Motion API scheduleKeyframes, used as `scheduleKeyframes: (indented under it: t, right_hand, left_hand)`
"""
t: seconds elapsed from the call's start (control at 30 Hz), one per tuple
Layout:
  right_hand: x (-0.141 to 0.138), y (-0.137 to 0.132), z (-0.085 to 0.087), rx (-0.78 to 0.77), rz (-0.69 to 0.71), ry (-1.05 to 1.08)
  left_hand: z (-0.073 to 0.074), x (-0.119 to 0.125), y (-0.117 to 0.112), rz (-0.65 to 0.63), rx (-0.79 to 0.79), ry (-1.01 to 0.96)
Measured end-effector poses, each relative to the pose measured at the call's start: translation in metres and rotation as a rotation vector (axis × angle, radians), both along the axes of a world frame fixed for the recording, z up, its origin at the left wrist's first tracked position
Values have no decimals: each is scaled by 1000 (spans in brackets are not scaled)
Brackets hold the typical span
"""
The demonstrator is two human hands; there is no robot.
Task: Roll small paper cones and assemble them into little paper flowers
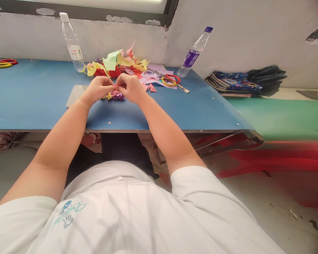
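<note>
My left hand [99,88] and my right hand [131,87] meet over the blue table [37,102], fingers curled and pinched together on a small pink paper piece [116,92]. Just below the fingers lie small folded paper pieces, a purple one [118,97] and a yellow one [108,96]. Behind the hands sits a pile of coloured paper scraps [116,63] in yellow, green, red and pink. A grey flat board [74,94] lies under my left wrist.
Red-and-yellow scissors [170,79] and a small brush [183,88] lie on lilac paper to the right. Two clear bottles stand by the wall, one left [72,44], one right [194,53]. More scissors [2,63] lie far left. Folded cloth [235,83] rests on a green surface.
</note>
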State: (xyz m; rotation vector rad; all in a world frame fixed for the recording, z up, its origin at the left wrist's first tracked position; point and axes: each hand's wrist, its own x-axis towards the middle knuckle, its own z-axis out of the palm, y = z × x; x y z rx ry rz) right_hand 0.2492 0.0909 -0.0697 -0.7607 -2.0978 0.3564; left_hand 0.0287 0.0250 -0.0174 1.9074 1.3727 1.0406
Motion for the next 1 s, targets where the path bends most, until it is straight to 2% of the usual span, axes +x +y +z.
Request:
scheduleKeyframes:
  t: [0.3, 0.57, 0.73, 1.0]
  right_hand:
    - [1, -1, 5, 25, -21, -75]
    - [4, -9, 13, -157, 14, 27]
    - [4, -15, 18, -207, -24, 59]
    - [3, -4, 10, -137, -46, 28]
  left_hand:
    - [0, 1, 1, 42, 39, 14]
    - [5, 2, -6, 30, 41, 32]
    - [8, 3, -10, 29, 1, 39]
    - [2, -2, -3, -23, 20, 63]
